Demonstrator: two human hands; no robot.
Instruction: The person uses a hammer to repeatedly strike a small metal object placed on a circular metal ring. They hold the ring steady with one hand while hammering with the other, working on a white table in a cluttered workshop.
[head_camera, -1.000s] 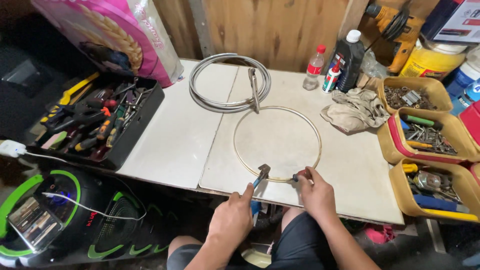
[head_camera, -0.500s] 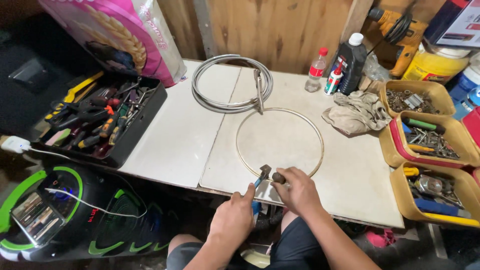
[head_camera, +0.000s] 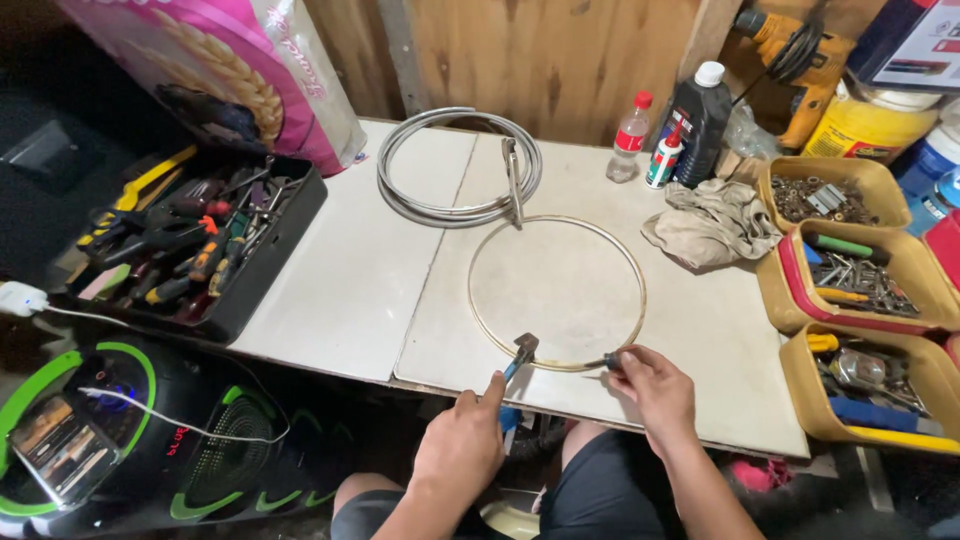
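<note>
Pliers (head_camera: 519, 356) grip the thin wire hoop (head_camera: 556, 292) at its six o'clock point, near the front edge of the table (head_camera: 350, 290). The left hand (head_camera: 462, 448) is curled tight around the blue pliers handles, so the tool's nose clamps the ring. The right hand (head_camera: 652, 386) is pinched shut on a small dark tool (head_camera: 607, 362), likely a screwdriver, whose tip meets the hoop just to the right of the pliers; what it works on is too small to tell.

To do this well, I judge the pliers should hold the ring flat and still while the right hand works close beside them, with light pressure so the thin hoop does not kink.

At twelve o'clock from the hoop lies a coiled grey hose (head_camera: 458, 168), its metal end fitting touching the ring's top. At two o'clock sit a crumpled rag (head_camera: 712, 224), a dark oil bottle (head_camera: 701, 122) and a clear plastic bottle (head_camera: 628, 138). At three o'clock stand yellow bins of hardware (head_camera: 860, 275). At nine o'clock a black tray of hand tools (head_camera: 190, 245) rests on the table's left end. Wooden boards form the wall behind.
</note>
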